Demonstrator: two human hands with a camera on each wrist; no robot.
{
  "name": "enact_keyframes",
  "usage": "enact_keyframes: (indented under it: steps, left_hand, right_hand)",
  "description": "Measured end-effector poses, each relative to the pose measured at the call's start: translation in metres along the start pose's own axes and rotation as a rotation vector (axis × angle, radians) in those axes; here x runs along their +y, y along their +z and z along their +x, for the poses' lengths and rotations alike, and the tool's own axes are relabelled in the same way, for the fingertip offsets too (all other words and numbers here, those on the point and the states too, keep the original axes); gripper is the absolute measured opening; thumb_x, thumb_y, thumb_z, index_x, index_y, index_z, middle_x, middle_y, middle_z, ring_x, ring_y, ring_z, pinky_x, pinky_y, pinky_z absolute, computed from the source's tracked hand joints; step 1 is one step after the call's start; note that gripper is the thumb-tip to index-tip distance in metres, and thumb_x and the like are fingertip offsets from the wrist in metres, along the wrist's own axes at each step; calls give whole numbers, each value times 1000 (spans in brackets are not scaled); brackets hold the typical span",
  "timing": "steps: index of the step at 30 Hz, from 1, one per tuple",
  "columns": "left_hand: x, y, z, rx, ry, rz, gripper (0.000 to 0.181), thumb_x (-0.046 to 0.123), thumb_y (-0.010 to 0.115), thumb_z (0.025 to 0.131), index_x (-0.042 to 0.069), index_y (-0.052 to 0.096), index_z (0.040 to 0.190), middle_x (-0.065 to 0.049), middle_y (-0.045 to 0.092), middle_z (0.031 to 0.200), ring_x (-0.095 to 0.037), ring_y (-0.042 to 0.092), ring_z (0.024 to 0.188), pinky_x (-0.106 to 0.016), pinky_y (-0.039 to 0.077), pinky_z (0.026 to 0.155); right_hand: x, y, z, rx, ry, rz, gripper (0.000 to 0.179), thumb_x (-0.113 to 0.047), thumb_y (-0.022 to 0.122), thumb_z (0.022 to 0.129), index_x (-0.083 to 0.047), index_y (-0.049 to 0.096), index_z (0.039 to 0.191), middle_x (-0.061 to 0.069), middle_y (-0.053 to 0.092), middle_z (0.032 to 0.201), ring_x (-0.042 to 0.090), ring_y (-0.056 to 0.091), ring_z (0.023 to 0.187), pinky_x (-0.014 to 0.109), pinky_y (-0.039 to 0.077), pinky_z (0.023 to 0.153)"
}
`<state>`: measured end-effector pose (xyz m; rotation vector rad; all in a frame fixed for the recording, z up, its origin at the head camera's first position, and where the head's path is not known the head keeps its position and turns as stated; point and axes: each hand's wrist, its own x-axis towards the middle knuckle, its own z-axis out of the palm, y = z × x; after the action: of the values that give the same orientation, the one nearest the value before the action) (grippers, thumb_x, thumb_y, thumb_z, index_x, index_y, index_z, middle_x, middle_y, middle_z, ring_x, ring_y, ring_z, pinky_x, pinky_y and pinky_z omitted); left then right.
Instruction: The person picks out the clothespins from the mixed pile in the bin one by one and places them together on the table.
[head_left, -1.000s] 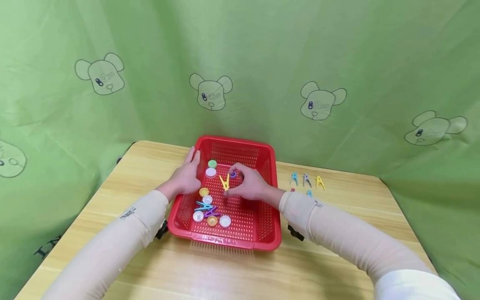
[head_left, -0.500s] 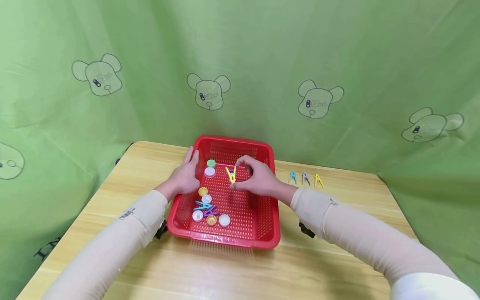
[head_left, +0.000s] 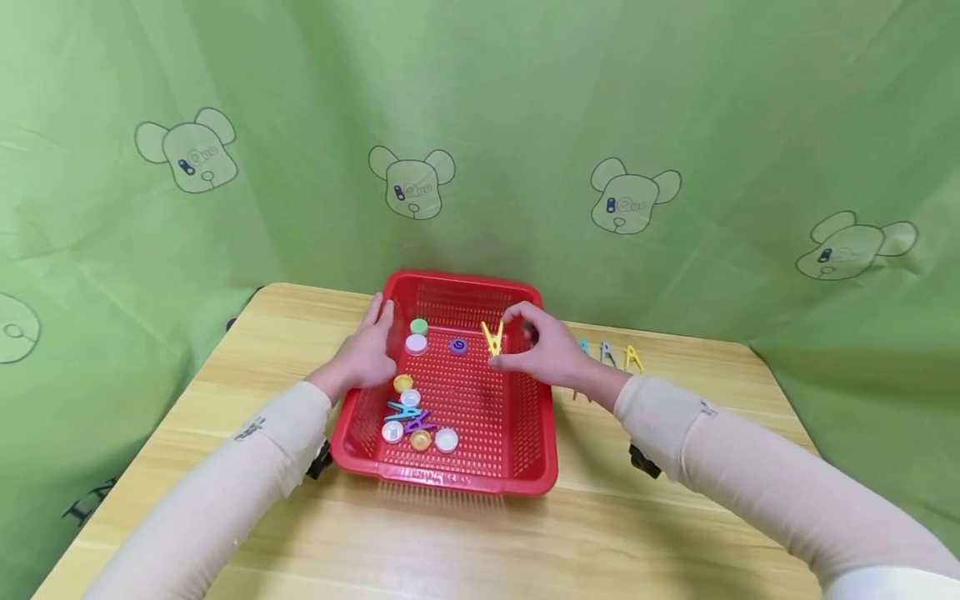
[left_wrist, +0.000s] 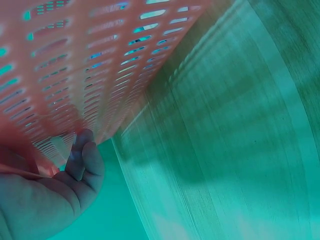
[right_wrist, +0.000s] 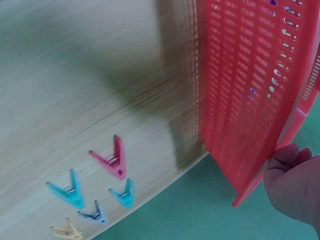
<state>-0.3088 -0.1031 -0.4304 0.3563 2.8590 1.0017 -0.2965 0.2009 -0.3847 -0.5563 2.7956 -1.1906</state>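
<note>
A red plastic basket [head_left: 450, 479] with slotted walls stands on the wooden table. My left hand [head_left: 363, 348] grips its left rim; in the left wrist view the fingers [left_wrist: 92, 160] curl against the outer wall. Over the right part of the basket, my right hand [head_left: 551, 354] pinches a yellow clothespin [head_left: 492, 340] between thumb and forefinger. A teal clothespin [head_left: 403, 411] and a purple clothespin [head_left: 418, 423] lie inside at the front left. Several bottle caps lie about them, among them a white cap [head_left: 446, 440], a green cap [head_left: 418, 327] and a purple cap [head_left: 458, 346].
Several clothespins lie on the table right of the basket, including a pink clothespin [right_wrist: 113, 159] and a yellow clothespin [head_left: 633, 358]; my right forearm partly covers this group in the head view. A green curtain [head_left: 510, 100] hangs behind the table [head_left: 637, 533].
My right hand has moved right with the yellow clothespin, from the basket's middle toward its right wall, uncovering the purple cap. My left hand stays on the rim.
</note>
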Motion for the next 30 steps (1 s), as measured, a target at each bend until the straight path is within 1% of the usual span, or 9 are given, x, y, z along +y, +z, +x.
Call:
enact_keyframes:
  steps: [4,8,11,14,17,21,24,26,30]
  left_hand:
    - [0,0,0,-1,-6,-16,101,-6,64,81,6,3,161,-5,-15,166,-43,43,132,-48,57,83]
    - [1,-2,0,0,-4,-15,101,-6,63,81,6,3,161,-4,-16,165,-43,42,133,-48,56,84]
    - [1,-3,1,4,-6,-11,102,-6,64,81,7,2,161,-3,-17,165,-43,40,135,-48,56,85]
    - [1,-4,3,2,-9,-16,103,-6,64,80,8,2,161,-1,-18,165,-42,41,134,-48,56,85]
    - [1,-4,4,0,-8,-22,104,-5,65,80,9,2,161,-1,-19,165,-42,40,135,-49,56,86]
    - [1,-2,3,-2,-5,-28,104,-5,65,80,8,2,161,-2,-18,165,-42,36,138,-50,54,88]
    - [1,-1,3,-3,-4,-28,104,-6,65,80,8,2,161,-3,-18,165,-42,34,139,-50,54,89]
    - [0,0,3,-2,-1,-23,104,-5,65,79,7,2,161,-4,-17,165,-42,36,138,-49,54,88]
    - [-1,1,2,3,4,-16,103,-5,65,79,6,3,161,-5,-16,165,-43,41,133,-50,55,87]
  right_hand:
    - [7,-9,-6,9,8,4,56,-35,88,75,-21,56,119,16,48,94,25,44,84,36,42,64]
    - [16,-17,-12,29,23,4,55,-34,87,76,-20,55,119,20,48,93,25,43,80,35,40,61]
    - [25,-22,-16,55,25,5,55,-33,88,76,-18,55,118,18,45,86,23,41,73,33,37,57]
    - [35,-26,-21,84,23,0,56,-30,88,76,-14,56,119,15,42,81,21,38,69,32,35,56]
    - [46,-31,-26,101,40,12,57,-28,88,75,-14,56,120,13,41,81,21,39,67,31,41,50]
    - [57,-36,-35,113,66,31,56,-28,87,76,-14,55,120,14,41,83,22,41,67,32,44,50]
    - [64,-39,-42,125,75,18,56,-28,87,77,-12,55,120,15,42,84,22,41,70,31,40,57]
    - [69,-41,-46,131,87,-2,56,-30,86,78,-12,55,121,15,43,84,21,40,72,30,36,58]
    - [80,-48,-56,142,113,-21,56,-32,86,78,-12,55,121,16,43,85,21,39,71,29,36,57]
